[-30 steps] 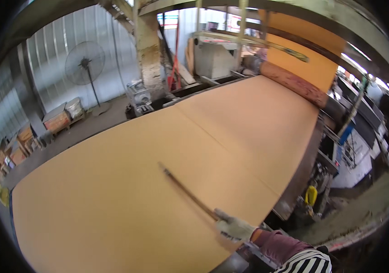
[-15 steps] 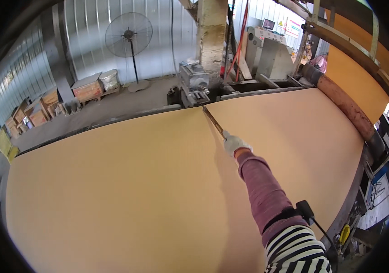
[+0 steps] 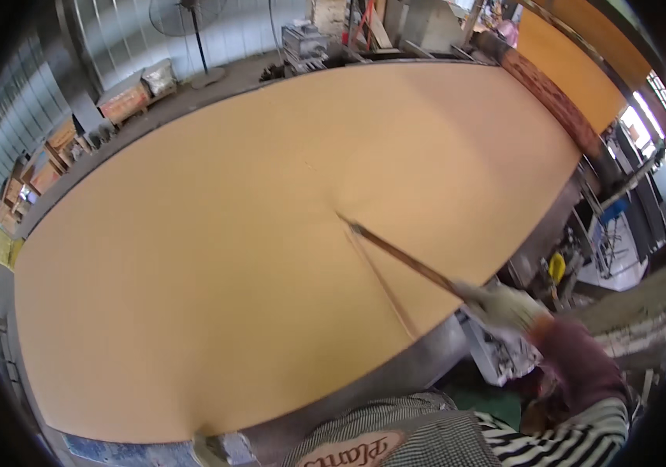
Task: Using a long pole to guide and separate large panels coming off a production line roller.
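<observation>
Here my gloved right hand (image 3: 504, 305) grips a long thin rod (image 3: 403, 259) past the counter's near right edge; its tip rests mid-sheet on the orange board (image 3: 216, 257). Left hand unseen.

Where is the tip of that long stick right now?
In the head view, the stick's tip rests near the middle of the big tan sheet, at the head of a thin seam, held by the gloved right hand.

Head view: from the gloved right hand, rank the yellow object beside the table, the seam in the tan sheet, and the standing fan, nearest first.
From the right hand:
1. Yellow object, just beyond it, off the table's right edge.
2. Seam, to its left on the tan sheet.
3. Standing fan, far top left.
</observation>
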`<state>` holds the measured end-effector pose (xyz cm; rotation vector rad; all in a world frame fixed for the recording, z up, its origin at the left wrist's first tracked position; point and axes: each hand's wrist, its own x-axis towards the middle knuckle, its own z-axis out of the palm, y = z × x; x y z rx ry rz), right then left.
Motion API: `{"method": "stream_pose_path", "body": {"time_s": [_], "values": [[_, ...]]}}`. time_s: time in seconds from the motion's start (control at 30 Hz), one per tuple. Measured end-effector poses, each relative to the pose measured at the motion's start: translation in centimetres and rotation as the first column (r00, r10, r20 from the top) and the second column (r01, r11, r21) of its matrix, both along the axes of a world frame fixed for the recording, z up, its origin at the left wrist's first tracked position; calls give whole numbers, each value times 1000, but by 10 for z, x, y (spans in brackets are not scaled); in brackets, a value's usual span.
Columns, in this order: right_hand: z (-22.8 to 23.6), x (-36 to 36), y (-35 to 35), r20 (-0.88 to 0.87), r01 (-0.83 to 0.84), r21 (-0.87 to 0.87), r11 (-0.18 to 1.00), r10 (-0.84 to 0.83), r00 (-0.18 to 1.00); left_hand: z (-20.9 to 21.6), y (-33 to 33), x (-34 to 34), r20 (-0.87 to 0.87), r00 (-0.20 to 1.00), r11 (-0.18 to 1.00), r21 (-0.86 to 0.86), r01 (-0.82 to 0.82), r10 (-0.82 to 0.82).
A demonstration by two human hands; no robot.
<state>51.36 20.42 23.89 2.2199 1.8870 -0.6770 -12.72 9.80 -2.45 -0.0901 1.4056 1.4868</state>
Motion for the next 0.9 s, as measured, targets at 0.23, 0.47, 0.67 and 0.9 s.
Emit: {"method": "stream_pose_path", "body": {"time_s": [0.23,0.47,0.67,0.9], "values": [[182,-145,-298,400,353,-545,760,-134,906,-60,0,-148,-33,987,982,103,161,-159],[-40,-150,-199,-745,859,-328,393,-666,20,13,-12,-52,-11,972,969,68,236,-235],[-216,-149,-77,-934,826,-324,462,-294,-202,1,31,-65,214,977,996,89,-30,10],[68,-227,-24,-974,870,-124,476,109,-199,-76,-50,-318,-2,965,948,185,-258,263]]}}
